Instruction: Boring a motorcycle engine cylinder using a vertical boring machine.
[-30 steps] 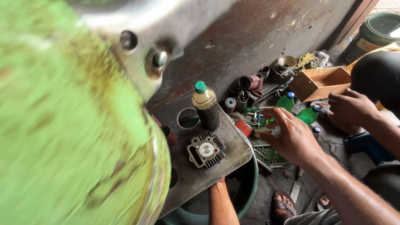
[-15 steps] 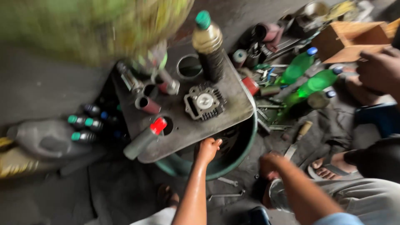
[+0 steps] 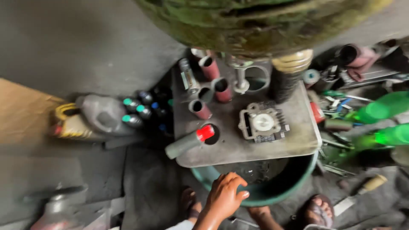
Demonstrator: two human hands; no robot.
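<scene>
Left hand: I am seeing my left hand [image 3: 226,196] reaching in from the bottom edge, fingers loosely curled and holding nothing, fingertips resting on the rim of the green tub [image 3: 298,184].
Right hand: it is not showing anywhere in this view, so I cannot tell how its fingers are standing.
Feet: two sandalled feet are peeking in below the tub, cut off by the frame edge.
Tub: a grey slab [image 3: 238,147] is covering most of it; what is lying inside is too dark to make out.
Slab: a finned metal engine part [image 3: 263,123] is sitting near the middle, with a red-capped can [image 3: 189,141] lying at the left edge and reddish tubes [image 3: 211,67] standing behind.
Floor: grimy concrete, with a jug [image 3: 102,114] and small bottles left, blurred green bottles [image 3: 381,108] right.
Top: a blurred green body [image 3: 260,21] is hanging over and hiding the slab's far side.
</scene>
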